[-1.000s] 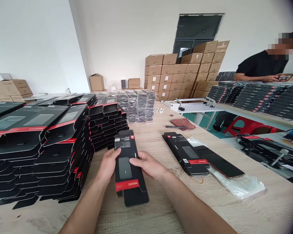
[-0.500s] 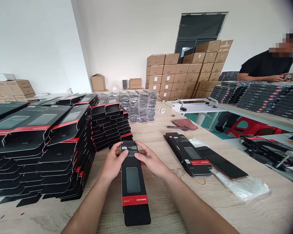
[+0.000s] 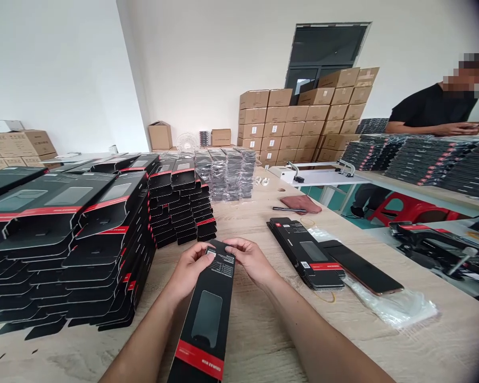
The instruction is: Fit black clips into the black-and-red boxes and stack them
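A long black cardboard box with a window and a red band lies between my hands, its near end cut off by the bottom of the view. My left hand is closed on the box's far left corner, thumb on top by a white label. At the far right corner, my right hand pinches the end of the box, fingers bent over its edge. Right of my hands lies a pile of flattened black boxes. Beside it a black phone-like slab rests on clear plastic wrap.
Tall stacks of open-ended black boxes stand on the left of the wooden table. Plastic-wrapped stacks, a brown cloth and a pen lie farther back. A co-worker stands behind stacked packs at the right.
The box has turned, its near end swinging left and nearer to me. Both hands have come slightly lower in view, and my right hand has shifted onto the corner of the far end.
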Demonstrator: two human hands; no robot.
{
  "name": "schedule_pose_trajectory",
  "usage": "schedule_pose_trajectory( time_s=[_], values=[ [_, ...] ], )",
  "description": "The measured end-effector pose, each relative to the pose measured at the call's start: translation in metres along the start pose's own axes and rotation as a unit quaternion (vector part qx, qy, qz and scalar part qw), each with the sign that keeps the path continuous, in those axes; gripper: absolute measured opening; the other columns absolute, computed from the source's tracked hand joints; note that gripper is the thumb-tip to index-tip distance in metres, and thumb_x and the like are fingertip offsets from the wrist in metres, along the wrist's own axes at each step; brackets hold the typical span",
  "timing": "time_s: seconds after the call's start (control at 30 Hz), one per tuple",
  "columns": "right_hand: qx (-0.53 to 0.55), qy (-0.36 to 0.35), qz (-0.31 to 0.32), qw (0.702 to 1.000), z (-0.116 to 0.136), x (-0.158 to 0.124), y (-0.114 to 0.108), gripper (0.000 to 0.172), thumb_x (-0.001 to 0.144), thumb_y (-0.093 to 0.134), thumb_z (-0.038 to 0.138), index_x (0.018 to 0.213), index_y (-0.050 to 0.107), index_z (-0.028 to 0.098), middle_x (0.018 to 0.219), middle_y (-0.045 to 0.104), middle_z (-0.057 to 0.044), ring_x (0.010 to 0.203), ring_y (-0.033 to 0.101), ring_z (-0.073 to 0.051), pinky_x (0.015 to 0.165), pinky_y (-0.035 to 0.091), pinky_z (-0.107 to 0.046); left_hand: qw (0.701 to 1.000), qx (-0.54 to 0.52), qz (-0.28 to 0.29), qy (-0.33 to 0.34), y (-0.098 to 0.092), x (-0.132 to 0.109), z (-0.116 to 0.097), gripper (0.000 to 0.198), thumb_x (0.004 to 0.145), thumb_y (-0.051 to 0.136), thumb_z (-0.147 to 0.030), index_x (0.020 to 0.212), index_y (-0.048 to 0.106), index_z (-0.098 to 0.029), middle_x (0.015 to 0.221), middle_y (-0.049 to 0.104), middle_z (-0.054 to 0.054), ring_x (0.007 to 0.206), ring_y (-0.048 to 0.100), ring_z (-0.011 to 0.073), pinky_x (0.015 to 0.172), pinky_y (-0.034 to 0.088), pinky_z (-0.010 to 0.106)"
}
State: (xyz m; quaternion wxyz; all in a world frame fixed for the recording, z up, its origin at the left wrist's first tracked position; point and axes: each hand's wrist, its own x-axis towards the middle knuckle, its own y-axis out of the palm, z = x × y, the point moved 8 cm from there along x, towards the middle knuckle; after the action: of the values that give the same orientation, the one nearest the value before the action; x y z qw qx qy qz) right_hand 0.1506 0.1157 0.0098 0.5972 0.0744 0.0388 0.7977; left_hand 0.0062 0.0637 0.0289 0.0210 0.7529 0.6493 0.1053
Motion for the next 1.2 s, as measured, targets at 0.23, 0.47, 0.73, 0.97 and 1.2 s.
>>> schedule_pose_trajectory(
  time_s=[0.23, 0.47, 0.73, 0.97, 1.2],
  values=[
    [0.041, 0.013, 0.043, 0.998, 0.002, -0.004, 0.006, 0.027, 0.065, 0.077, 0.04, 0.071, 0.066, 0.017, 0.071, 0.066, 0.0, 0.066, 0.058, -0.014, 0.067, 0.044, -0.028, 1.0, 0.013, 0.017, -0.003, 0.002, -0.003, 0.001, 0.029, 0.075, 0.067, -0.039, 0.094, 0.067, -0.017, 0.085, 0.064, 0.003, 0.071, 0.055, 0.0141, 0.065, 0.041, 0.024],
    [0.102, 0.131, 0.089, 0.982, -0.009, -0.014, 0.016, 0.034, 0.065, 0.077, 0.045, 0.072, 0.064, 0.015, 0.061, 0.06, 0.001, 0.055, 0.052, -0.01, 0.052, 0.037, -0.023, 0.998, 0.045, 0.037, 0.002, 0.006, -0.007, 0.0, 0.041, 0.077, 0.066, -0.039, 0.114, 0.058, -0.023, 0.077, 0.055, -0.001, 0.067, 0.05, 0.0126, 0.06, 0.039, 0.023],
    [0.036, 0.03, 0.08, 0.996, 0.008, -0.011, 0.014, 0.029, 0.061, 0.081, 0.039, 0.068, 0.065, 0.015, 0.064, 0.064, 0.0, 0.06, 0.054, -0.012, 0.06, 0.041, -0.026, 0.998, 0.057, 0.032, 0.026, 0.007, -0.008, -0.003, 0.047, 0.078, 0.065, -0.036, 0.122, 0.052, -0.025, 0.076, 0.048, -0.003, 0.067, 0.046, 0.0114, 0.06, 0.038, 0.022],
    [0.082, 0.071, 0.091, 0.99, 0.007, -0.017, 0.018, 0.03, 0.062, 0.08, 0.041, 0.066, 0.064, 0.016, 0.062, 0.062, 0.001, 0.058, 0.054, -0.012, 0.058, 0.04, -0.026, 0.998, 0.039, 0.029, 0.041, 0.006, -0.006, -0.003, 0.033, 0.08, 0.064, -0.035, 0.111, 0.06, -0.022, 0.072, 0.045, -0.003, 0.065, 0.043, 0.0103, 0.059, 0.037, 0.021],
    [0.083, 0.055, 0.106, 0.989, 0.01, -0.018, 0.025, 0.03, 0.074, 0.07, 0.045, 0.079, 0.069, 0.016, 0.072, 0.066, -0.003, 0.067, 0.058, -0.015, 0.064, 0.044, -0.027, 0.998, -0.023, 0.0, 0.051, 0.001, -0.002, -0.002, 0.025, 0.077, 0.066, -0.034, 0.098, 0.065, -0.019, 0.081, 0.058, 0.0, 0.069, 0.05, 0.0111, 0.063, 0.04, 0.021]
  ],
)
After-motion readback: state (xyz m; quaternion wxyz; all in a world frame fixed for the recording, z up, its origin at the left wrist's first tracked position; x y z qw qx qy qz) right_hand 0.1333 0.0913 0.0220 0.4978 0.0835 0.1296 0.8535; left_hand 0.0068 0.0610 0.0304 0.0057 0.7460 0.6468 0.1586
